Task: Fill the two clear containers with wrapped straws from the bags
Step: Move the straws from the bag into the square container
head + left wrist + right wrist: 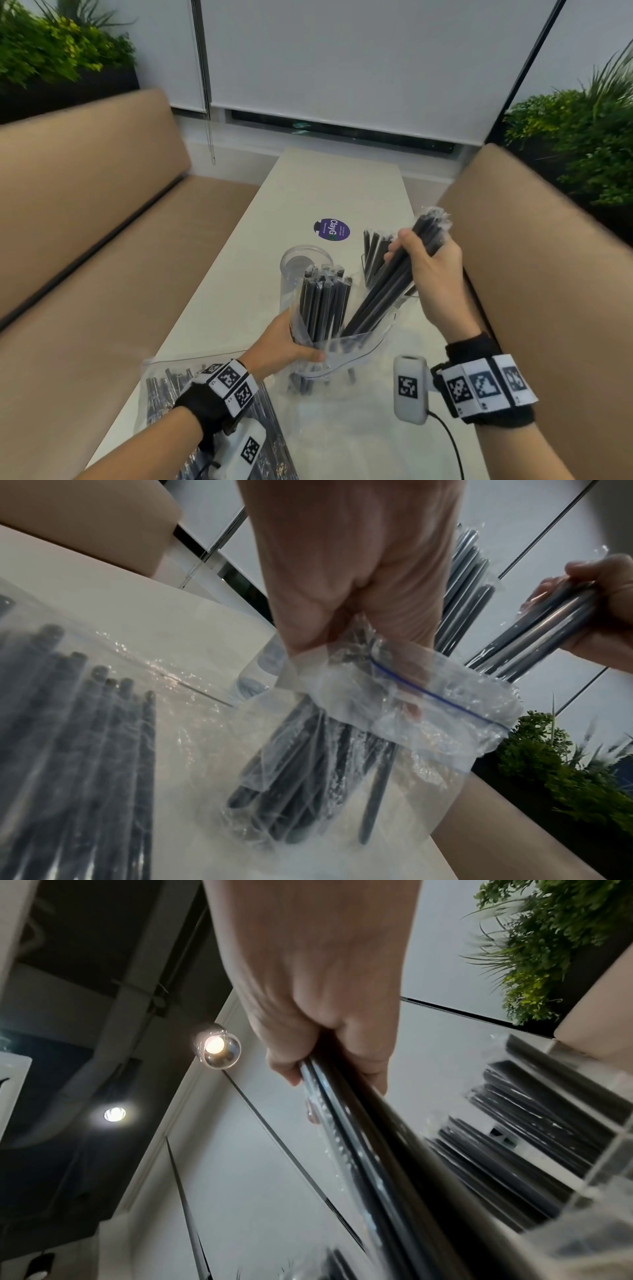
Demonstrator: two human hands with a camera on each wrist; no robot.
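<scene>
My left hand [284, 346] [346, 593] grips the upper edge of an open clear zip bag [346, 349] [441, 718], held upright on the table with black wrapped straws [322, 305] standing in it. Fingers and thumb of my right hand [428, 263] [325, 1015] are curled round a bundle of wrapped straws [387, 284] [363, 1139] whose lower ends are still inside the bag's mouth. An empty round clear container [301, 263] stands just behind the bag. A second clear container [373, 260] [520, 1139], to the right, holds several straws.
Another zip bag of black straws [161, 394] [85, 737] lies flat at the table's near left, under my left wrist. A purple round sticker [331, 229] sits on the white table [329, 185]. Tan bench seats [85, 205] flank the table on both sides.
</scene>
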